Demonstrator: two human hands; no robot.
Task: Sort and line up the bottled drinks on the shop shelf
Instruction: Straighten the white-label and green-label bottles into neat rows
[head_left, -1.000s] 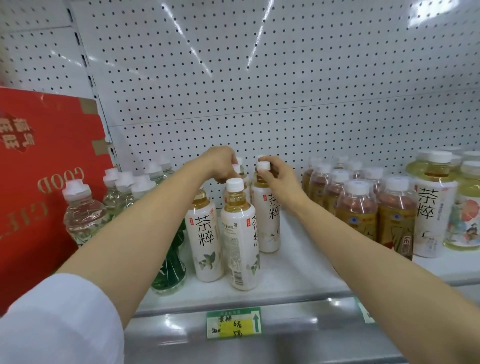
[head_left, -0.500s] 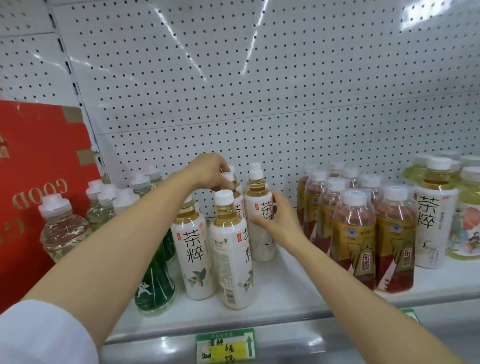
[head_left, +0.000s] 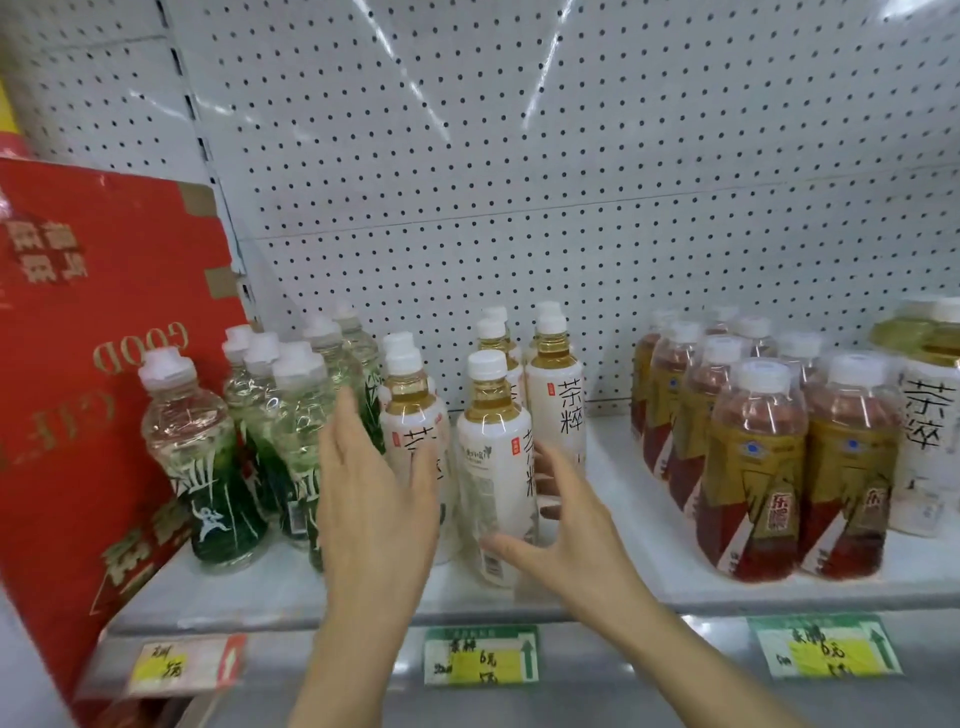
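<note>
- Your left hand (head_left: 376, 499) is spread wide, fingers straight, palm turned toward the white-label tea bottles; it covers the lower part of the front left tea bottle (head_left: 413, 415). Whether the palm actually touches that label, you cannot tell from here.
- Your right hand (head_left: 563, 525) is also wide open. Its thumb reaches across the base of the front middle tea bottle (head_left: 493, 457), and the fingers run up behind it, into the gap before the right tea bottle (head_left: 556, 410). Nothing is gripped by either hand.
- The tea group stands upright in the middle of the shelf (head_left: 613, 587), several deep toward the pegboard (head_left: 519, 182). The long axis of every bottle is vertical.
- The relation to watch: the front middle bottle stands forward of its neighbours and sits between your two palms, nearer the right one. Its label faces partly sideways.
- Judgement: the next move is probably a squeeze inward and a push back to square the front row. Keep the pressure low on the bodies; a push near the caps could tip these tall bottles.
- To the left, clear green-label bottles (head_left: 208, 467) stand just beside the tea, close to your left fingertips. A red carton (head_left: 93, 338) leans beyond them.
- To the right, well apart, red-and-gold bottles (head_left: 753, 467) stand in rows; one more white-label bottle (head_left: 930, 441) stands past them, away from its own kind.
- Price tags (head_left: 480, 654) line the shelf edge.
</note>
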